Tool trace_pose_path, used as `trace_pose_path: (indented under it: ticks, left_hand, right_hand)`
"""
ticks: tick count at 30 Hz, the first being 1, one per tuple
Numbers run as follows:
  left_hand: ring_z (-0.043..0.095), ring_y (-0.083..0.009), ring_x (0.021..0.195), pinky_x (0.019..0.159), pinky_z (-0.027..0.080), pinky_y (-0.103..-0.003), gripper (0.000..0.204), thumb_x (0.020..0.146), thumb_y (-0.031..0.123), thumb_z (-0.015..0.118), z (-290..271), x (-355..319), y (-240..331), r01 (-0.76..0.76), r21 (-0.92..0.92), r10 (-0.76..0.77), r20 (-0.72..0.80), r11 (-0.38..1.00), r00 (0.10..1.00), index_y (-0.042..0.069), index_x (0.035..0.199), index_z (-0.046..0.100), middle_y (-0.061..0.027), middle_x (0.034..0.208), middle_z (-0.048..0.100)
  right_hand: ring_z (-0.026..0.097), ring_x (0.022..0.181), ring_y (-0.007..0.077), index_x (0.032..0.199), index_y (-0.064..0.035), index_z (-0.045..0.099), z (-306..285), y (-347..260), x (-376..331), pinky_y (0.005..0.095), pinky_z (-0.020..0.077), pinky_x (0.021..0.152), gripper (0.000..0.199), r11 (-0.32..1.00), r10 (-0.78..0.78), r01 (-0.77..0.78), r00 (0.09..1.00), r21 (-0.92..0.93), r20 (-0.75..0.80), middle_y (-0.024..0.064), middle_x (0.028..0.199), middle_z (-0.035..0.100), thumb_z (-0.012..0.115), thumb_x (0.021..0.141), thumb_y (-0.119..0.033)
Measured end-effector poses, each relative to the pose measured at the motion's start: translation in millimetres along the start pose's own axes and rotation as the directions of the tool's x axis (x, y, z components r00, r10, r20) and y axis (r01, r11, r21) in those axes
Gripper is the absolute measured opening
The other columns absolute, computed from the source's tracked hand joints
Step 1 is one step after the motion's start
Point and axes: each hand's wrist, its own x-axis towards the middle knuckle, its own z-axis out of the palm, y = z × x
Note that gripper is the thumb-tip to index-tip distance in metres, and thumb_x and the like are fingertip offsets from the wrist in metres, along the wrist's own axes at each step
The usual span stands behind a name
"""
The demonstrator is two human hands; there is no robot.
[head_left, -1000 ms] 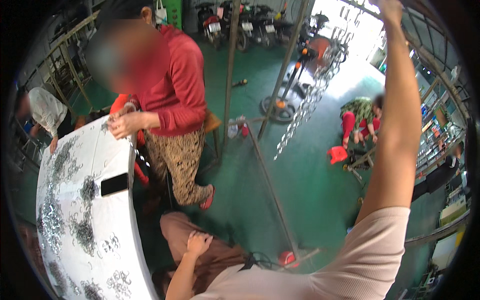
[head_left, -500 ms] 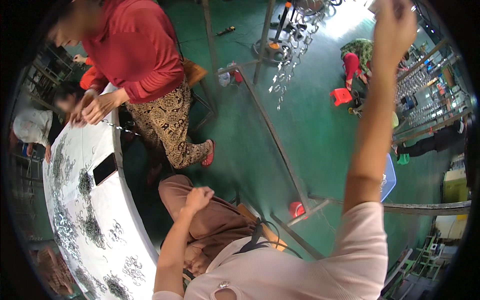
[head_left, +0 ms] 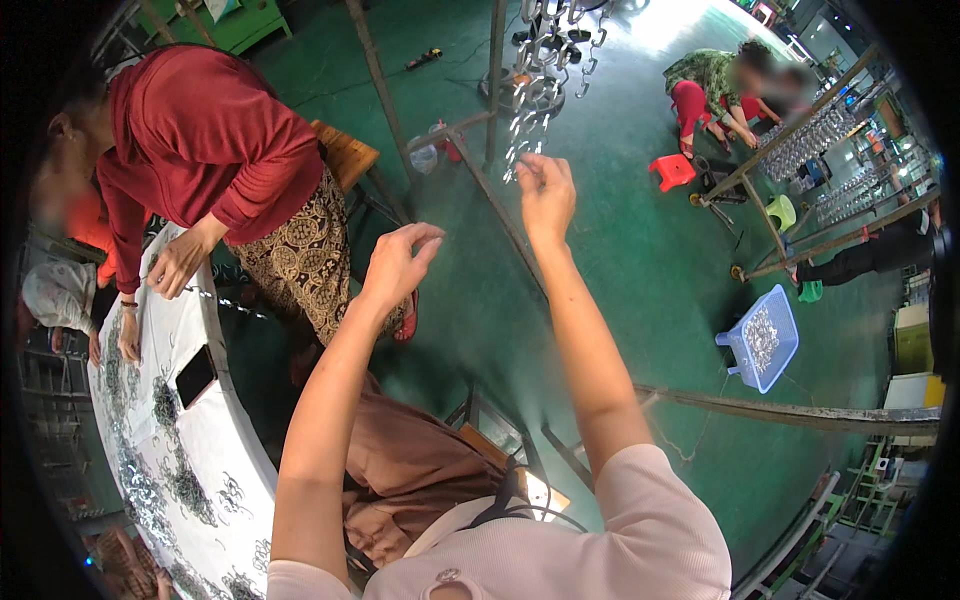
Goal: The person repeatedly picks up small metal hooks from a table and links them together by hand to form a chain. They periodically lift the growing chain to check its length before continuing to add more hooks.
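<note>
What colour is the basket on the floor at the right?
Light blue basket, seen in the head view.

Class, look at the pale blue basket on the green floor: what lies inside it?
Inside the pale blue basket lies a heap of small shiny metal pieces, filling its middle. Whatever sits beneath that heap, and the basket's bottom there, is covered.

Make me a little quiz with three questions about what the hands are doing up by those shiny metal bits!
1. True or false: the right hand is raised to the hanging string of shiny metal pieces.
2. What colour is the basket on the floor? A) red B) light blue C) yellow
3. Fill in: the dark phone lies on the white ____.

Key
1. True; its fingertips are at the lower end of the string.
2. B; it holds small metal pieces.
3. Table. The left hand is raised too, fingers pinched, with nothing clearly in it.
</note>
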Motion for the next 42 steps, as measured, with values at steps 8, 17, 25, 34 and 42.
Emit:
trace_pose_path:
  ticks: [8,17,25,34,42]
  left_hand:
    - [0.065,-0.0309,0.09,0.08,0.05,-0.036,0.019,0.086,0.013,0.06,-4.6,12.9,14.6,0.036,-0.014,-0.036,0.015,0.999,0.999,0.004,0.1,0.068,-0.0148,0.096,0.068]
    - [0.067,-0.0266,0.086,0.078,0.051,-0.033,0.016,0.086,0.011,0.062,-5.0,25.0,8.4,-0.049,-0.036,0.047,-0.061,0.998,0.997,0.0,0.096,0.068,-0.0148,0.093,0.068]
    - [0.062,-0.029,0.094,0.081,0.049,-0.039,0.019,0.082,0.018,0.068,-1.1,43.3,23.2,-0.075,0.032,0.08,-0.218,0.997,0.973,0.007,0.098,0.069,-0.0099,0.098,0.067]
    - [0.058,-0.0325,0.107,0.093,0.046,-0.04,0.033,0.077,0.02,0.073,7.0,62.1,34.6,-0.072,0.093,0.096,-0.291,0.993,0.952,0.008,0.107,0.066,-0.0135,0.111,0.064]
    - [0.064,-0.0296,0.098,0.086,0.05,-0.037,0.029,0.079,0.011,0.068,10.9,60.2,12.2,-0.012,-0.02,0.008,-0.208,1.0,0.978,0.006,0.108,0.067,-0.0144,0.104,0.066]
  right_hand:
    - [0.06,0.072,0.0223,0.09,-0.0115,0.068,11.0,-15.2,13.5,0.0366,0.0464,0.064,0.013,0.991,0.061,-0.064,0.998,-0.113,-0.033,0.0041,0.083,0.058,0.071,0.08,-0.019]
    - [0.059,0.069,0.0248,0.084,-0.0082,0.067,10.8,-16.4,6.5,0.0372,0.0464,0.062,0.013,0.993,-0.043,0.043,0.999,-0.112,0.004,0.0063,0.078,0.057,0.069,0.083,-0.021]
    - [0.057,0.06,0.0201,0.082,-0.0089,0.068,14.0,-26.0,-9.3,0.0354,0.0451,0.058,0.013,0.999,0.017,-0.015,0.999,-0.031,0.049,0.004,0.073,0.056,0.072,0.081,-0.021]
    - [0.057,0.062,0.0222,0.081,-0.0095,0.068,15.0,-38.6,-16.0,0.0364,0.0463,0.06,0.012,0.998,-0.029,0.033,0.996,-0.055,0.079,0.0047,0.071,0.057,0.072,0.08,-0.021]
    - [0.058,0.062,0.0172,0.083,-0.0077,0.07,12.4,-29.9,-13.2,0.0322,0.0468,0.061,0.013,0.999,-0.009,0.014,0.994,-0.038,0.111,0.0036,0.073,0.059,0.074,0.078,-0.019]
